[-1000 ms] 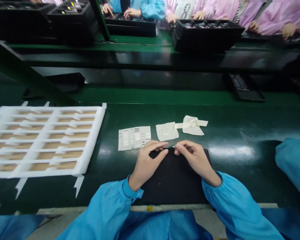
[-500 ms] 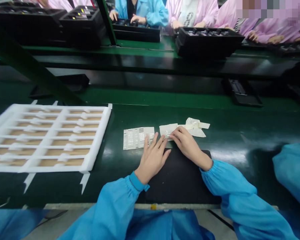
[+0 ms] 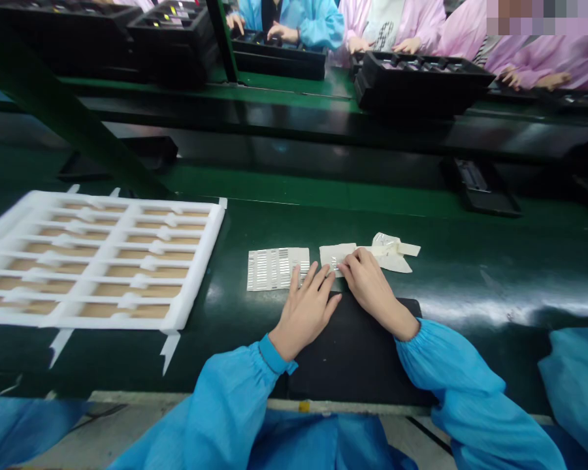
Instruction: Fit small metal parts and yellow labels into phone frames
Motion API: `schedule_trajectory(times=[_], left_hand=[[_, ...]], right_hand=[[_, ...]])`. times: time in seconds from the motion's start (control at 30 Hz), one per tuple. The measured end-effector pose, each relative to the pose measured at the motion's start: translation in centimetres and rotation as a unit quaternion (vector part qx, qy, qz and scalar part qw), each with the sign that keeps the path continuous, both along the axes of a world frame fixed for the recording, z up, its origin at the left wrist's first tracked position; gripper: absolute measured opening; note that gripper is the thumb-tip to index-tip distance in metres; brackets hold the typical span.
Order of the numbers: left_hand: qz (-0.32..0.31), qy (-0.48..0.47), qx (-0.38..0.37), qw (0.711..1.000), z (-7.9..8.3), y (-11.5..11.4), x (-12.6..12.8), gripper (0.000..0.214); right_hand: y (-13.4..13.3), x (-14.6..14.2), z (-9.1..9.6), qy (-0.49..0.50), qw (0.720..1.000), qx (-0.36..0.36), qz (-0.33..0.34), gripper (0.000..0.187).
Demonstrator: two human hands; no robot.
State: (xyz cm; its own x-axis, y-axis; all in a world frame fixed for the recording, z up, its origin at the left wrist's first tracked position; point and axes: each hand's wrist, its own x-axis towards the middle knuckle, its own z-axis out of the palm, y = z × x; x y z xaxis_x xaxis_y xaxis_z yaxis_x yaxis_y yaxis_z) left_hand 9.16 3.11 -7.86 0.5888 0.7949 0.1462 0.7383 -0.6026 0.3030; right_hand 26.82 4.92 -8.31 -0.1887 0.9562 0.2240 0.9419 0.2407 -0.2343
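Both hands have reached forward from the black mat (image 3: 353, 365), where a second ago their fingertips met in a pinch. The left hand (image 3: 306, 313) lies flat, fingers spread, tips on the striped sheet (image 3: 274, 267). The right hand (image 3: 370, 287) curls onto the cream paper (image 3: 332, 254) just beside it, and I cannot tell its grip. Bare belt (image 3: 470, 274) lies open to the right, the white tray (image 3: 196, 287) stands well left, and black trays (image 3: 421, 91) sit far beyond

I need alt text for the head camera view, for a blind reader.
The left hand touches a white sheet of small silver strips; the right hand presses a cream paper square beside it. A white foam grid tray lies left.
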Motion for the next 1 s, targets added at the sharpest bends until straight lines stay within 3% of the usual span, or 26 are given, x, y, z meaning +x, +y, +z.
schedule_trajectory(times=[0.33,0.43,0.57,0.63,0.77,1.0], left_hand=[[0.0,-0.003,0.012,1.0,-0.1,0.0,0.0,0.042],[0.002,-0.007,0.012,1.0,-0.1,0.1,0.1,0.04],[-0.001,-0.02,0.016,1.0,0.2,0.4,0.3,0.035],[0.002,-0.028,0.024,0.999,0.5,0.7,0.4,0.032],[-0.003,-0.023,0.037,0.999,1.2,1.4,0.6,0.026],[-0.002,0.047,0.1,0.994,2.0,2.2,0.8,0.021]], right_hand=[[-0.4,-0.9,-0.4,-0.062,0.998,0.023,-0.017,0.025],[-0.3,0.1,0.9,0.03,0.997,0.057,-0.03,0.025],[-1.0,4.2,3.0,0.161,0.965,0.145,-0.146,0.022],[-1.4,6.1,3.1,0.172,0.963,0.128,-0.164,0.02],[-1.7,7.8,1.5,0.158,0.98,0.031,-0.113,0.018],[-0.7,8.3,0.2,0.107,0.99,0.01,-0.089,0.021]])
